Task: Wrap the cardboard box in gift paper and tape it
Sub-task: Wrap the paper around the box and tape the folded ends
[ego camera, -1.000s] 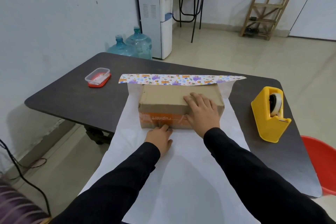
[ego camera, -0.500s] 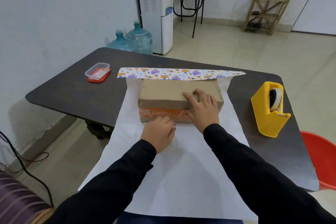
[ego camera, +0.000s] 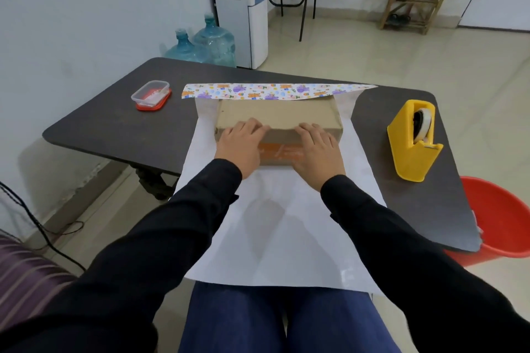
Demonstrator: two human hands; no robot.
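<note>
Box (ego camera: pixel 279 119) is sitting on the paper (ego camera: pixel 275 232), toward the sheet's far end, mid-table (ego camera: pixel 114 129). Paper is lying white side up. Its far edge is folding over just behind the box, showing a printed strip (ego camera: pixel 272 92). Near end of the sheet is hanging off the table over the person's lap.

Both hands are resting over the box's near top edge: left hand (ego camera: pixel 243 143) at the left end, right hand (ego camera: pixel 317 149) right of centre. Fingers are lying fairly straight and close together on the top face, pinching nothing. Palms are covering the front face, with an orange band (ego camera: pixel 279 152) showing between them.

Tape dispenser (ego camera: pixel 413 137) is standing right of the paper. A tub (ego camera: pixel 151 94) is sitting to the left.
</note>
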